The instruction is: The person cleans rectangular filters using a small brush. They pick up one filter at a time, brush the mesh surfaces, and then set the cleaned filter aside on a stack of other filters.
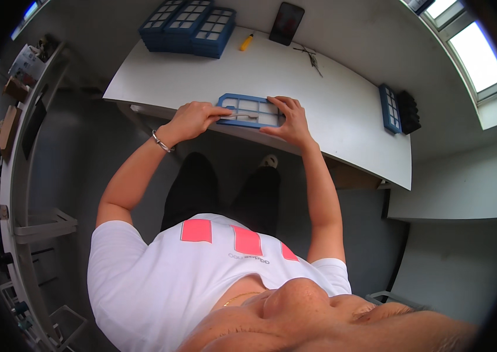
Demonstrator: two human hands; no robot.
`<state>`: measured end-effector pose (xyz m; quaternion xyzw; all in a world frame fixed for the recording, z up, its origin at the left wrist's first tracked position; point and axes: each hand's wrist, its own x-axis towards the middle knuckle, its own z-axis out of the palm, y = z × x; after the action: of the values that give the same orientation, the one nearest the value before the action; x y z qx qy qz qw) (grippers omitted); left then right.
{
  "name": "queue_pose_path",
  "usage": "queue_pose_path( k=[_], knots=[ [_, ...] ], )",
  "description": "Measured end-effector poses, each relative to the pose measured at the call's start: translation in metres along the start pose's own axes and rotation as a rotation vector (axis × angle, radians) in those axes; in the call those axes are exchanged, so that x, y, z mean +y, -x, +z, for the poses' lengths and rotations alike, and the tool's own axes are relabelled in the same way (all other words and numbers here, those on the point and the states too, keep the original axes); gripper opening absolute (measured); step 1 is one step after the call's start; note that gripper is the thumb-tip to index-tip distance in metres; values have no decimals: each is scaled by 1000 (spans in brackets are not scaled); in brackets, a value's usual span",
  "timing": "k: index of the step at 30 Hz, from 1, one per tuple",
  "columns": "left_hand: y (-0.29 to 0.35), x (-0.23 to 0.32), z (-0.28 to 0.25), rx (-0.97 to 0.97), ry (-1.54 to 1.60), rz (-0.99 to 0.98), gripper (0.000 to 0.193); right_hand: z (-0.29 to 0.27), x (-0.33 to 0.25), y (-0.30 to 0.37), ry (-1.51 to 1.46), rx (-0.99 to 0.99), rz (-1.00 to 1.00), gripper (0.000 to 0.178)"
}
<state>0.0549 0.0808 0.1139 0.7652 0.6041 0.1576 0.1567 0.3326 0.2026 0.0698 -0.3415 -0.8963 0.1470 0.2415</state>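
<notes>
A blue-framed filter panel [251, 106] with a white, gridded face lies at the front edge of the white table. My right hand [293, 124] grips its right end, thumb on the near side and fingers on the far side. At the panel's left end, my left hand [192, 121] is closed in a pinch on a slim, light metal tool [243, 115]. The tool lies across the near part of the panel, pointing right. Its exact kind is too small to make out. My fingers hide the tool's left end and part of the panel's right end.
Stacks of similar blue filter panels [188, 26] stand at the table's [330, 111] far left. Behind are a yellow-handled cutter [246, 42], a dark phone [287, 23] and thin metal tools [313, 58]. Another blue panel [390, 109] and black parts [409, 111] sit at right.
</notes>
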Motion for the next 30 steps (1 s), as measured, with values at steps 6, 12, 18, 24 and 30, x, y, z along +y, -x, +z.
queue_pose_path(
  k=[6,12,18,24,30],
  knots=[
    [3,-19,-28,-120,183,9,31,-1,-4,-2,5,-2,-4,84],
    [-3,-13,-34,-126,-90,12,30,2,-2,0,27,3,17,83],
    [-11,-3,-48,-145,-187,1,29,1,-1,0,17,-19,18,83],
    [-1,-32,-29,-130,-8,164,33,2,-2,-1,-32,-7,4,85],
    [-10,-17,-2,149,-269,212,37,0,-1,0,-21,-10,-10,86]
  ],
)
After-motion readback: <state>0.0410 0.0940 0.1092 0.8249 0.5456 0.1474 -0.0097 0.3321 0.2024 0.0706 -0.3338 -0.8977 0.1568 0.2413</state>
